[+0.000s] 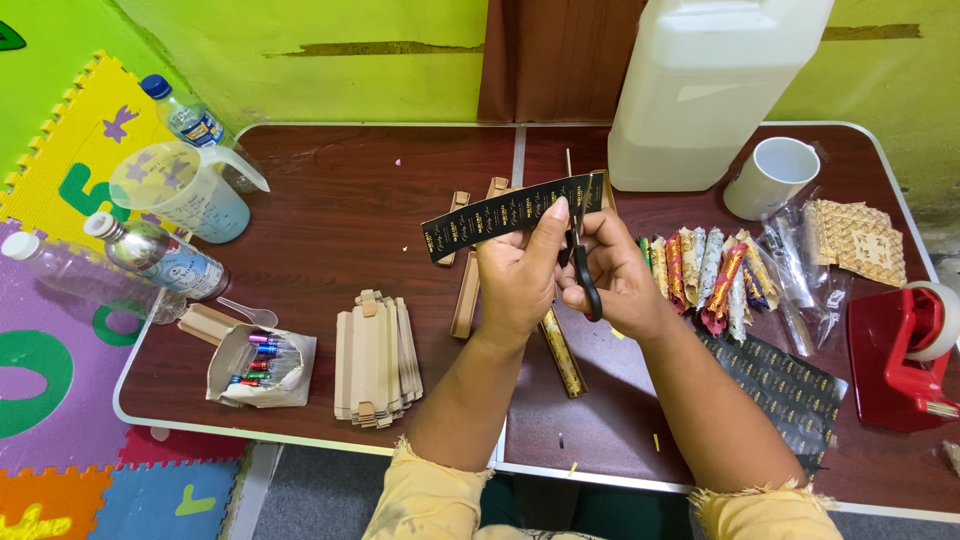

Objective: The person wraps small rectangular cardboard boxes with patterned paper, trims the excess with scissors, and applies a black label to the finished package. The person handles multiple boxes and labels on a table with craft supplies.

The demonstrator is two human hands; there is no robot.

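You sit at a dark brown folding table (350, 210), with a big white plastic jug (705, 85) standing at its far edge, at one o'clock from your hands. At nine o'clock a clear measuring jug (185, 190) sits among three plastic bottles (160, 255). A red tape dispenser (900, 350) stands at three o'clock, a white mug (770, 175) at two o'clock. A stack of flat cardboard blanks (375, 360) lies at seven o'clock, and just left of it a paper pouch of coloured pens (255, 365). A row of wrapped patterned sticks (705, 270) lies just right of your hands.

Your left hand (515, 275) is closed, pinching a black paper strip with gold print (505, 212) between thumb and fingers, holding it up above the table's middle, slanting from lower left to upper right. Your right hand (620, 280) is curled through the handles of black scissors (580, 265), whose blades point up at the strip's right end; you cannot tell how far the blades are parted.
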